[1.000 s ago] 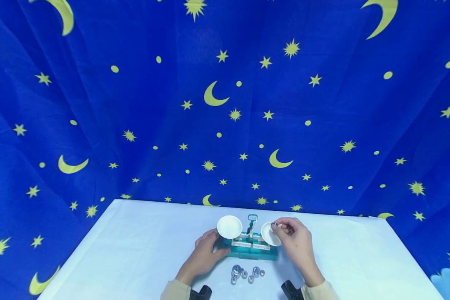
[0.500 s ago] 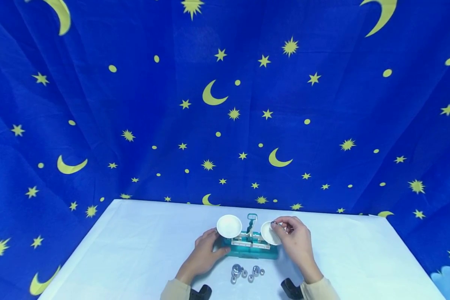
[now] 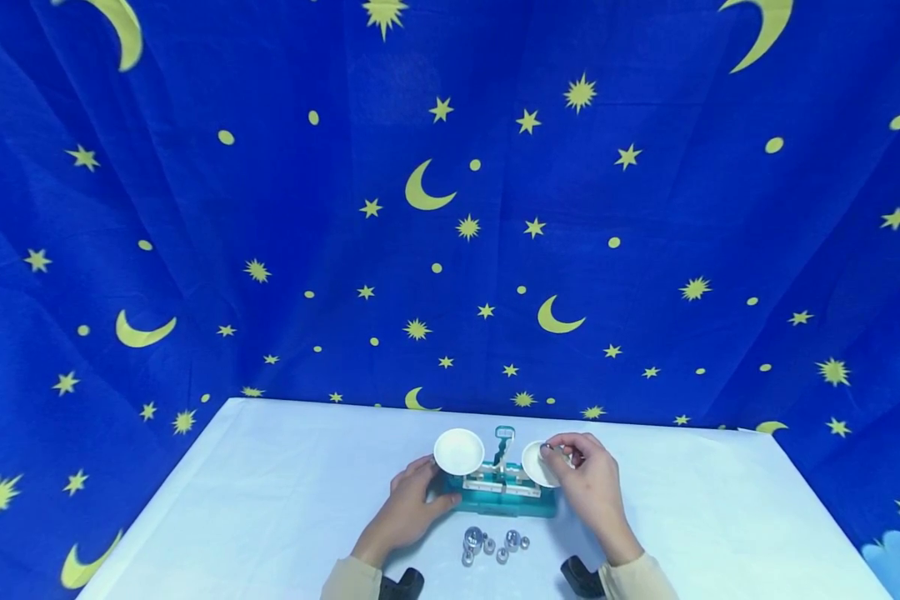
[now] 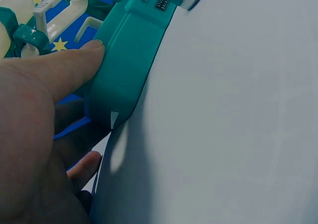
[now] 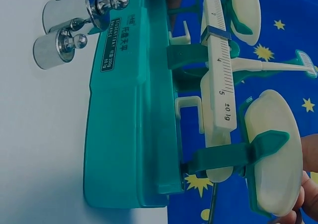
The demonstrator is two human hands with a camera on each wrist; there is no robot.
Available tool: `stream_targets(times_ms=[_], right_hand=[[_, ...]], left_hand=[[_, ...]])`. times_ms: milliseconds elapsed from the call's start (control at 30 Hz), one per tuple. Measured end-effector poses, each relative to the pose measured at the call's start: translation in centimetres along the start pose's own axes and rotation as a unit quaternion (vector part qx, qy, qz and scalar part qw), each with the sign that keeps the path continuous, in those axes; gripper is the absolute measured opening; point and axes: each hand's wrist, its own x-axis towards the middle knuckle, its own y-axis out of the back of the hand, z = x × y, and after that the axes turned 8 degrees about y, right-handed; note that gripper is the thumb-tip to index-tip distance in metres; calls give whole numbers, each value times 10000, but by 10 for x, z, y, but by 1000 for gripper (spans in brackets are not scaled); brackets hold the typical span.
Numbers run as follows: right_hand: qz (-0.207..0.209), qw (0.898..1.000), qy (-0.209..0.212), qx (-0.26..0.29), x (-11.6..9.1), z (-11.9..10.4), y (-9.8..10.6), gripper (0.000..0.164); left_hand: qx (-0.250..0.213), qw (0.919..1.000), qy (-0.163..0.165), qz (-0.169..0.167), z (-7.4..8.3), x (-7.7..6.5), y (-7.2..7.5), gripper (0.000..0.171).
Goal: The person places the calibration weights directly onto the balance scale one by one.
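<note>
A green two-pan tray balance (image 3: 506, 504) stands on the white table. My left hand (image 3: 408, 508) grips the left end of its base; in the left wrist view the thumb (image 4: 79, 62) lies on the green base and other fingers show past its end. Over the white right pan (image 3: 537, 469), my right hand (image 3: 592, 483) pinches a small dark metal weight (image 3: 547, 447) between thumb and fingertips. Right-hand fingers show behind that pan (image 5: 273, 169) in the right wrist view. The white left pan (image 3: 459, 452) holds nothing visible and sits slightly higher.
Several shiny metal weights (image 3: 473, 538) of different sizes stand in front of the balance. The scaled beam (image 5: 218, 70) carries a dark blue rider (image 5: 216, 33). A blue curtain (image 3: 450, 250) with moons and stars hangs behind the table's far edge.
</note>
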Motion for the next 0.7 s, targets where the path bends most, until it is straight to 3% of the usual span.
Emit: stream_targets(times_ms=[700], right_hand=[[-29,9997,239,-84,0,4,1,16]], left_hand=[[-85,10000,8,-11,3,-3,1,73]])
